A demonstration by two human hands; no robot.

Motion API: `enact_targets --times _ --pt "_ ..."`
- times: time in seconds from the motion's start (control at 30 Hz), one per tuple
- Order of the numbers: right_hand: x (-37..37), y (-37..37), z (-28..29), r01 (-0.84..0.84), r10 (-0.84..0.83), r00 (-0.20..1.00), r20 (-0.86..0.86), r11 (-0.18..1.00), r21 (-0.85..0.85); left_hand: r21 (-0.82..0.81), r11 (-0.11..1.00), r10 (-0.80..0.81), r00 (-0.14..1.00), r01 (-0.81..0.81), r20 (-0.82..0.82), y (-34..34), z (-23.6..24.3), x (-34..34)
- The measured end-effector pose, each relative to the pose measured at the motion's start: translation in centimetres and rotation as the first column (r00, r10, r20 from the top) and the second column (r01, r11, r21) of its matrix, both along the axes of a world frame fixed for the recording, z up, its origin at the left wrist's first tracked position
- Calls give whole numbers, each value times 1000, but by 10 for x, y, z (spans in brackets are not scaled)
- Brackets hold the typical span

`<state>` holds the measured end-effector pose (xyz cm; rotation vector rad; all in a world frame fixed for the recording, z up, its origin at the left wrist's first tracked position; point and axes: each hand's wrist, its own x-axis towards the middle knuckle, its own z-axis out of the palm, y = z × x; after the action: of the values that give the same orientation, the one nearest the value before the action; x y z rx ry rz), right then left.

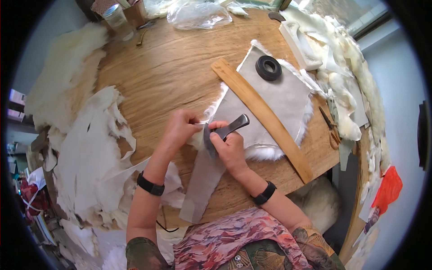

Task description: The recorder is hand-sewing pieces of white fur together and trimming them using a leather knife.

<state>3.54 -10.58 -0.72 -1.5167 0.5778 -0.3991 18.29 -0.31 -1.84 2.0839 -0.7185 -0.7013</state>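
Observation:
My left hand (pixel 177 130) pinches the white edge (pixel 204 118) of a grey-backed fur piece (pixel 283 108). Just right of it, my right hand (pixel 229 150) grips a dark metal tool (pixel 236 121) with a curved handle, its broad end down at that edge by my left fingers. A pale translucent strip (pixel 198 193) runs from under the tool toward the table's front edge. A long wooden slat (pixel 252 103) lies diagonally across the fur piece, and a black ring-shaped roll (pixel 262 60) rests on its upper part.
Wooden table (pixel 148 63); large pale hides (pixel 85 148) on the left. Scissors (pixel 333 135), a white moulded piece (pixel 301 49) and fur scraps (pixel 346 103) line the right. A clear jar (pixel 118 24) and plastic bag (pixel 198 13) sit at the back; a red cloth (pixel 384 189) is at far right.

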Motion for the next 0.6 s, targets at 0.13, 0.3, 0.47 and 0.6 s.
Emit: enact_targets --times 0.13,0.3,0.47,0.6 --pt "1 3 1 22 -31 997 -76 994 -108 33 999 -29 991 25 133 -1 11 -7" --pt "2 9 6 58 -67 995 -76 992 -116 -41 999 12 979 -4 205 3 14 -17" --pt "12 5 2 113 -115 993 -12 986 -124 -114 992 74 990 -60 122 8 8 -23" --pt "14 2 4 110 -123 991 -45 971 -214 -174 978 134 984 -113 120 6 13 -38"
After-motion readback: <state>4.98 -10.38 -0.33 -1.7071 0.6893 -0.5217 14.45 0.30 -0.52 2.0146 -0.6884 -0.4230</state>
